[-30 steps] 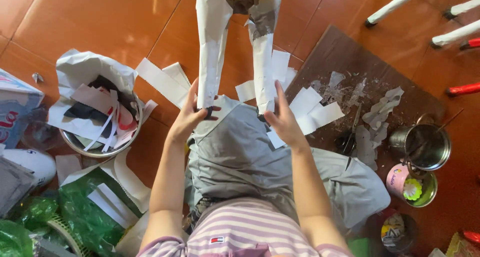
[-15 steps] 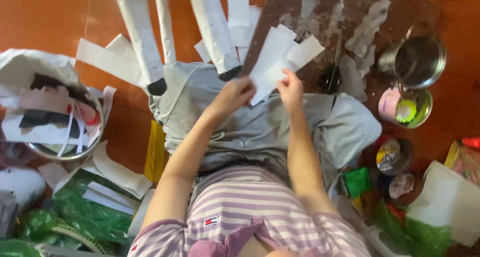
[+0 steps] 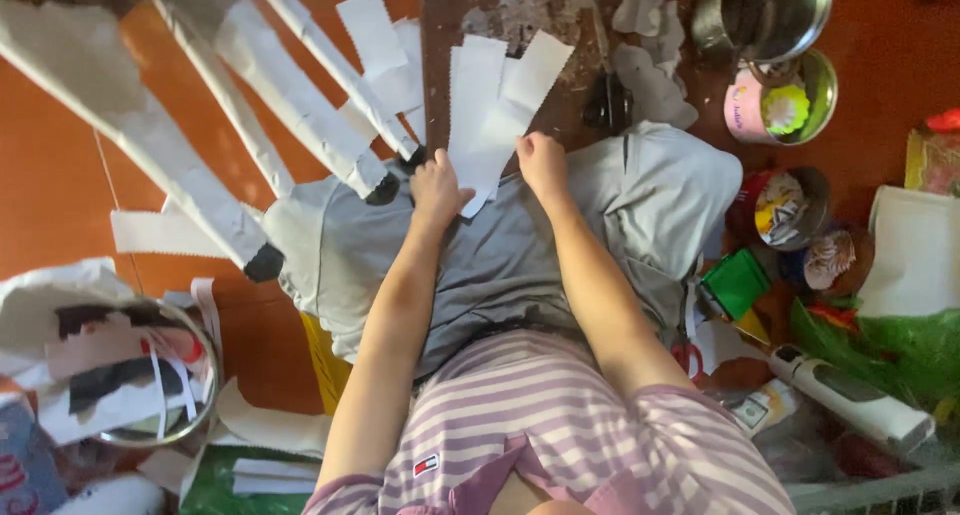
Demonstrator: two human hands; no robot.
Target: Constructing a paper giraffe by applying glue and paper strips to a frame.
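My left hand [image 3: 437, 187] and my right hand [image 3: 541, 162] both grip a bundle of white paper strips [image 3: 490, 115] held above my lap, which is covered by grey fabric [image 3: 500, 255]. The strips fan out upward over a dark wooden board [image 3: 560, 15]. Long paper-wrapped legs with black tips [image 3: 300, 105] of a tall object stand to the left of my hands, on the orange tiled floor [image 3: 60, 195]. More loose white strips [image 3: 385, 50] lie behind them.
A metal bowl of torn paper scraps [image 3: 120, 375] sits at lower left. On the right are a steel pot [image 3: 765, 10], a pink cup in a small pan [image 3: 775, 105], small tins [image 3: 785, 210], green packaging [image 3: 900, 335] and a white remote-like device [image 3: 850, 395].
My view has swung down and right. My hands left the tall paper-covered legs, came back to my lap and picked up a bundle of white strips, now held closer to me.
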